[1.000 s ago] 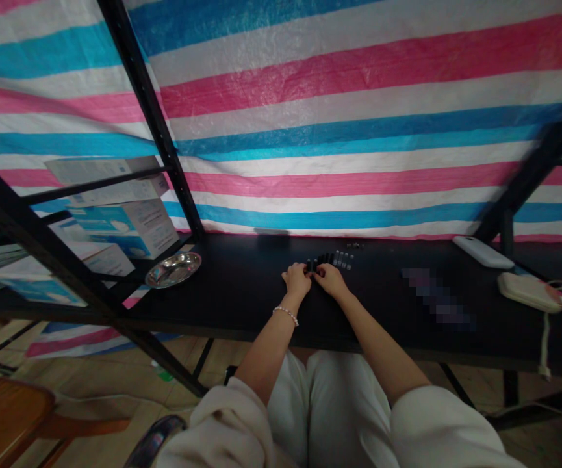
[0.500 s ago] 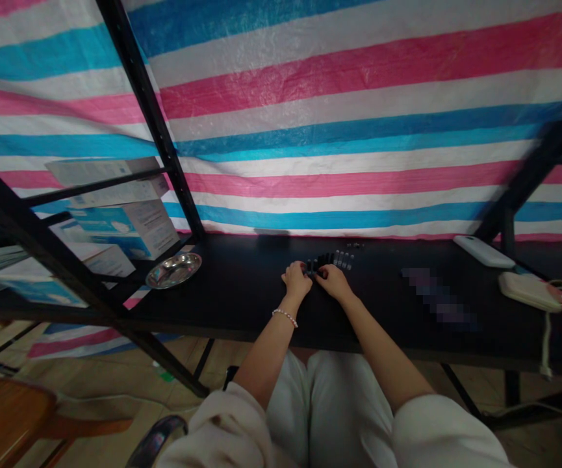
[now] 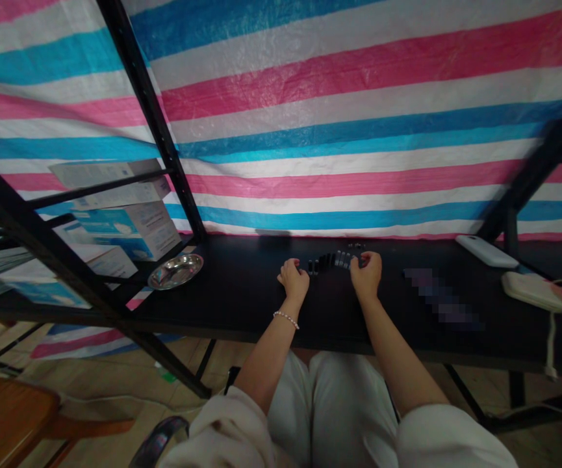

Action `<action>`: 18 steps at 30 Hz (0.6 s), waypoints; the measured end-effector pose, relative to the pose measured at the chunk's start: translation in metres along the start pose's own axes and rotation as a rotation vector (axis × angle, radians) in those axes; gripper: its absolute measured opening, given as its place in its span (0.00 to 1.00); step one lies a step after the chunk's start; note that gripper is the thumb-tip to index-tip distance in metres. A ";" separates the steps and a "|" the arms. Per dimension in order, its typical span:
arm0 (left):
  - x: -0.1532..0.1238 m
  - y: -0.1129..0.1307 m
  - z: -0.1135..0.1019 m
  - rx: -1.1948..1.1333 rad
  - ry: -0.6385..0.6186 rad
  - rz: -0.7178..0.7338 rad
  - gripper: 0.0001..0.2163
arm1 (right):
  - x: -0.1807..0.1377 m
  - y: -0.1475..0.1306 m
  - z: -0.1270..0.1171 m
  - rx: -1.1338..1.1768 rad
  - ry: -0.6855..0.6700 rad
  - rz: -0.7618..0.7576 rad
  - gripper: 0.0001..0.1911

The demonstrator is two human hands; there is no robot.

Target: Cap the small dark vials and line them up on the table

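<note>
On the black tabletop (image 3: 251,292) several small dark pieces (image 3: 327,261) stand in a row, with several small clear-and-grey pieces (image 3: 342,259) at its right end. Too little shows to name their kind. My left hand (image 3: 294,279) rests at the row's left end, its fingers curled in; whatever they hold, if anything, is hidden. Beside the clear pieces, my right hand (image 3: 367,276) is bent over the table. A gap shows between its thumb and forefinger, and I see nothing in it. A few tiny bits (image 3: 357,246) lie behind the row.
A shiny metal dish (image 3: 176,271) sits to the left, near stacked boxes (image 3: 134,227) and a black rack post (image 3: 151,117). To the right are a blurred-out flat item (image 3: 439,296), a white oblong object (image 3: 486,251) and a pale device with a cable (image 3: 534,290).
My right hand has left the dark pieces at the row's left part and moved right to the clear pieces. My left hand has drawn slightly left, baring the leftmost dark pieces.
</note>
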State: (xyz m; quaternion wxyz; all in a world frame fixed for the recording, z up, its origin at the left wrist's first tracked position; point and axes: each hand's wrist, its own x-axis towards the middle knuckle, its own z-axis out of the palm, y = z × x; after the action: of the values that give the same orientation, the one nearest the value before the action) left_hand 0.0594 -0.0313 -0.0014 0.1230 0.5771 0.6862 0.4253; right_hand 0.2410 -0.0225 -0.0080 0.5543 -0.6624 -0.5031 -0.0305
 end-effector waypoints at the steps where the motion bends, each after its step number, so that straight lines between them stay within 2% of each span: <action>1: 0.000 0.001 -0.001 -0.004 0.007 -0.003 0.12 | 0.002 0.002 -0.001 -0.025 0.027 0.017 0.15; 8: 0.000 0.003 -0.004 -0.041 0.039 -0.038 0.12 | 0.002 0.013 0.008 -0.148 -0.105 0.072 0.17; 15: 0.001 0.002 -0.002 -0.173 0.167 0.003 0.12 | 0.004 0.015 0.015 -0.155 -0.107 0.101 0.16; 18: 0.000 0.004 -0.006 -0.281 0.235 0.066 0.11 | 0.005 0.016 0.017 -0.142 -0.099 0.090 0.16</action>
State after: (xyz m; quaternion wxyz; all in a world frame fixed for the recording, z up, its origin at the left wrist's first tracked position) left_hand 0.0586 -0.0342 0.0052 0.1073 0.5226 0.6106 0.5852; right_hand 0.2457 -0.0050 -0.0226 0.4813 -0.7225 -0.4963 -0.0084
